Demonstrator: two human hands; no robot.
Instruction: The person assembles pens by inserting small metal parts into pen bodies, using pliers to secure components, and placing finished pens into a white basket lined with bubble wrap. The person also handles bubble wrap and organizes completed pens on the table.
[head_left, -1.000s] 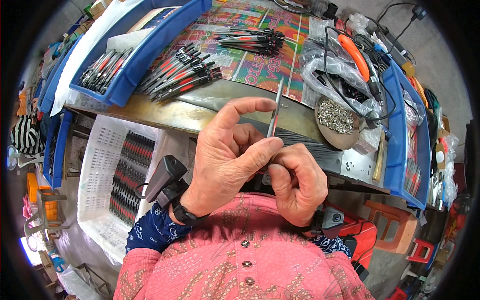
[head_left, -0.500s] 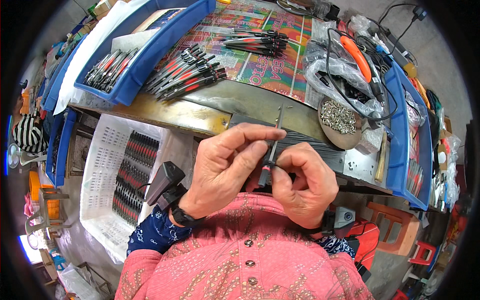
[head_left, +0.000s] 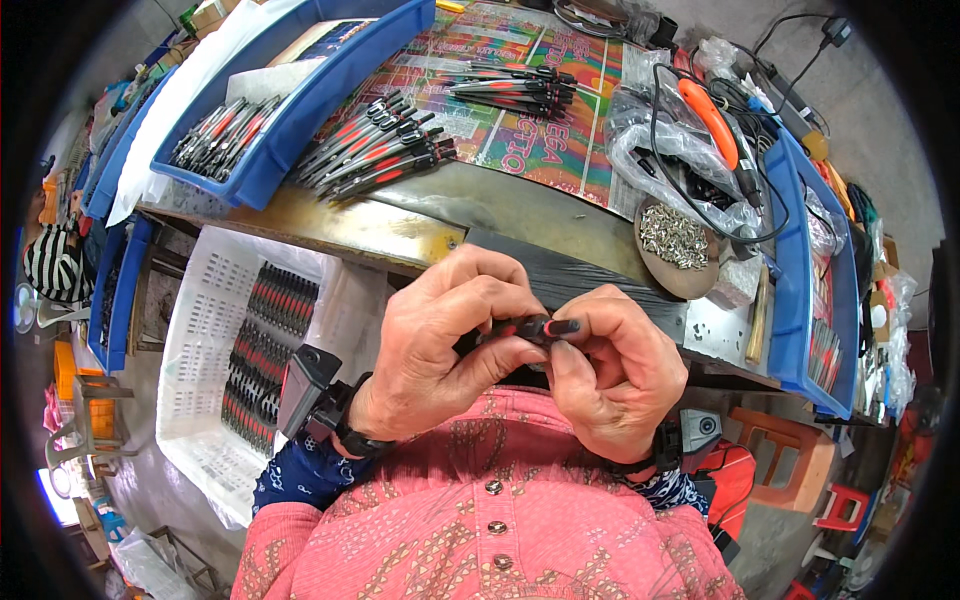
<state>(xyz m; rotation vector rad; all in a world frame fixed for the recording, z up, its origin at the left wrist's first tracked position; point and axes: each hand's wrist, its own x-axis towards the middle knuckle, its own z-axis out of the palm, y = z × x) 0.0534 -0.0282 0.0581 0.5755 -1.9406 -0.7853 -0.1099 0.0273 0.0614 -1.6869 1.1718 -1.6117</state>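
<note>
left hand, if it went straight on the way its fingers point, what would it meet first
Probably the right hand, just past the black-and-red pen the left hand holds; depth is unclear.

bare left hand [head_left: 450, 340] is pinching a slim black-and-red pen [head_left: 532, 328], bare right hand [head_left: 628, 370] bunched up at the pen's end. more grey, black and red pens [head_left: 385, 163] lie fanned beside a long blue plastic bin [head_left: 300, 115], and a round brown dish [head_left: 690, 286] holds small silvery metal bits [head_left: 674, 236].
</note>
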